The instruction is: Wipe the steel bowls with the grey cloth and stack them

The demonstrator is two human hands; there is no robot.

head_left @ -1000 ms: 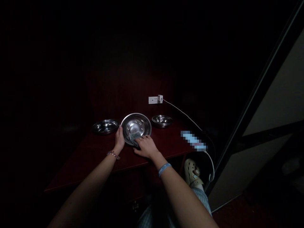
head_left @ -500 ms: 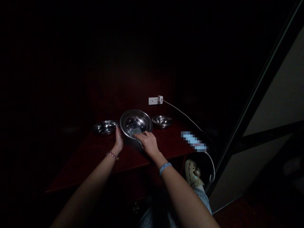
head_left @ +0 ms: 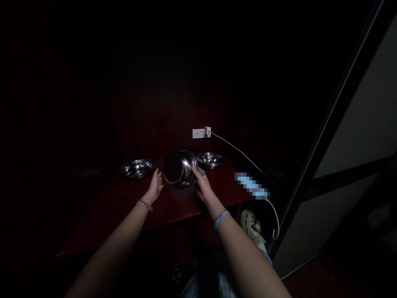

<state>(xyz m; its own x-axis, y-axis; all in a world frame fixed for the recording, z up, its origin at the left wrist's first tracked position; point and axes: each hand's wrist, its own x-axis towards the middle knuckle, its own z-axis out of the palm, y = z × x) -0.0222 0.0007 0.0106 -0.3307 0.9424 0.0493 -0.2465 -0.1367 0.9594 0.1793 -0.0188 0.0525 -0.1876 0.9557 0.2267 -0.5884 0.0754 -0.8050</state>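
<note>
A shiny metal bowl point(head_left: 178, 169) is tilted on its side above the dark red table, its outer base facing me. My right hand point(head_left: 203, 185) grips the bowl's right rim with the thumb on the outside, and a grey cloth point(head_left: 201, 171) shows behind that thumb. At the bowl's left side is my left hand point(head_left: 155, 186), its fingers apart and their tips close to or touching the metal. To the left lies a wide shallow metal dish point(head_left: 137, 169). Smaller stacked metal bowls point(head_left: 210, 160) stand to the right.
The red table point(head_left: 124, 215) has its front edge toward me. A white wall socket point(head_left: 198, 133) holds a charger, whose cable point(head_left: 238, 150) runs right toward a blurred blue object point(head_left: 252, 186). A beige clog point(head_left: 248, 223) is below the table's right end.
The bowl has been turned over from its inside facing me to its outside. My right hand has moved from inside the bowl to its right rim, and the cloth has shifted right with it.
</note>
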